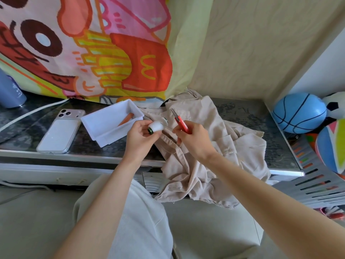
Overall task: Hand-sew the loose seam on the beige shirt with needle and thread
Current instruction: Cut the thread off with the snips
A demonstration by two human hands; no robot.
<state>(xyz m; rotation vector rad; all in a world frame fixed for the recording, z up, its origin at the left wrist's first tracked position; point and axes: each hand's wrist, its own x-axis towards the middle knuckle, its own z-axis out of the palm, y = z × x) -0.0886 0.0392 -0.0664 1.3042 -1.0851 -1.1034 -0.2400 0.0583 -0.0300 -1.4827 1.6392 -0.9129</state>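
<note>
Centrally, the left hand [141,134] is gripping a spool of white thread [155,127], fingers and thumb curling round its smooth cylindrical body while a green rim is showing at the near end. Just beside it, the right hand [195,140] is clamping round red-handled snips [182,122], whose short metal blades are pointing up and away from the person. Both hands are hovering above the beige shirt [224,146], which is lying crumpled in soft folds on the right half of the table [242,113] and spilling over its metal-edged front towards the person's lap. The tabletop is showing a dark, mottled, glossy surface. Left of the hands, a white rectangular plastic tray [104,135] is sitting at an angle, touching the shirt's edge and holding a slim orange object [127,118]. Further left, a phone [59,131] in a clear case is lying face down, with a white cable [31,113] curving behind it. A bright cartoon-printed cloth [84,43] is hanging behind, and a blue ball [298,113] is resting at far right above a grey slatted basket [317,176].
</note>
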